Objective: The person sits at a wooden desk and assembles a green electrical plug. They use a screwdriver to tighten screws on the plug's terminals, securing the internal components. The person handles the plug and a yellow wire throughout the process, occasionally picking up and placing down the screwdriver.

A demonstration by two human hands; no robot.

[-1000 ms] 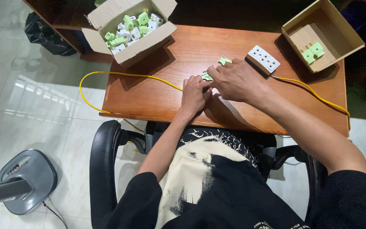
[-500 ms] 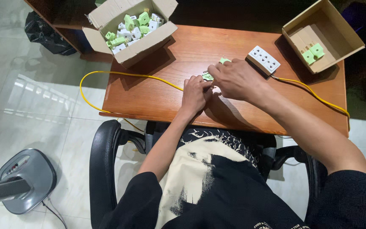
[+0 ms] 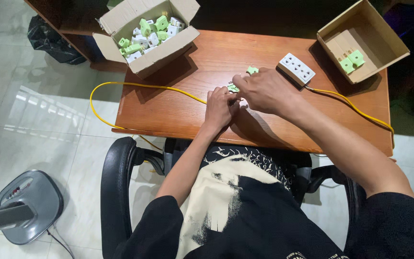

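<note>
Only one view here, the head camera looking straight down. Both hands meet near the middle of the wooden counter (image 3: 178, 110). The left hand (image 3: 219, 109) has its fingers curled in, and its grip looks closed on a small green-and-white plug piece (image 3: 233, 88) that peeks out between the two hands. The right hand (image 3: 264, 90) lies over the same spot, fingers bent down onto the piece, so its grip seems closed on it too, though most of the piece is hidden under the knuckles. A second green bit (image 3: 252, 70) shows just past the right hand's fingers; can't tell whether it's touching them.

Just beside the right hand, toward the far edge, sits a white socket strip (image 3: 296, 68), tilted, with a yellow cable (image 3: 350, 105) running off it to the right edge of the counter. Another stretch of yellow cable loops out over the left edge and comes back in under the left hand.

Far left corner: an open cardboard box (image 3: 166, 52) heaped with green and white plug pieces. Far right corner: another open cardboard box (image 3: 384, 48) with only a couple of green pieces (image 3: 351, 61) in it, well apart from the hands.

The person is sitting in a black office chair (image 3: 116, 192), and a grey fan base (image 3: 27, 204) stands on the tiled floor at lower left.
</note>
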